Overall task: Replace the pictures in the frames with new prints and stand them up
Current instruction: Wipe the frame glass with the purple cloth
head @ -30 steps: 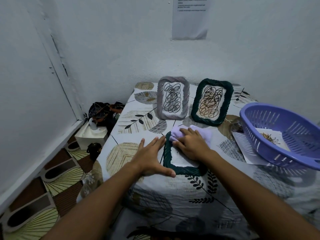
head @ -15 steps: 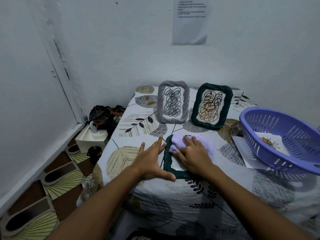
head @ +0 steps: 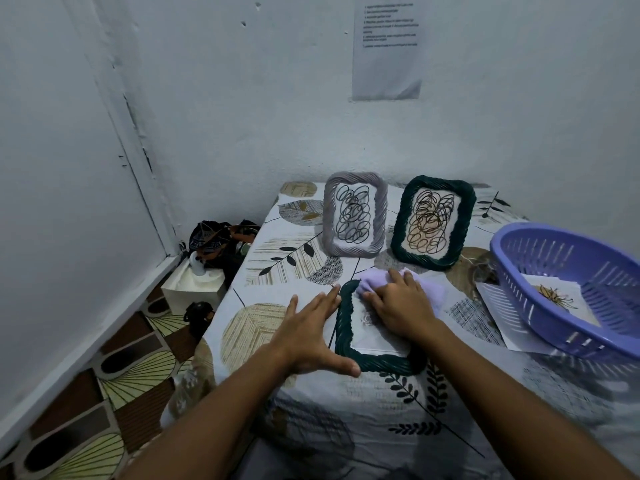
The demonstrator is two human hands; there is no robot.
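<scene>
A dark green woven frame (head: 346, 344) lies flat at the bench (head: 263, 327) near edge (glass up). Left hand (head: 308, 337), fingers straight, braces its left side. Right hand (head: 401, 303) presses a lilac cloth (head: 374, 282) on the glass. Behind, two frames stand upright.

The right hand (head: 398, 306) hides part of the flat frame (head: 346, 344); the wall notice (head: 388, 46) is unreadable.

Woven, ribbed rims are seen on the dark green frame (head: 343, 327) — matt. A soft lilac cloth (head: 375, 284) is shown; the slotted basket (head: 540, 271) — glossy plastic.
</scene>
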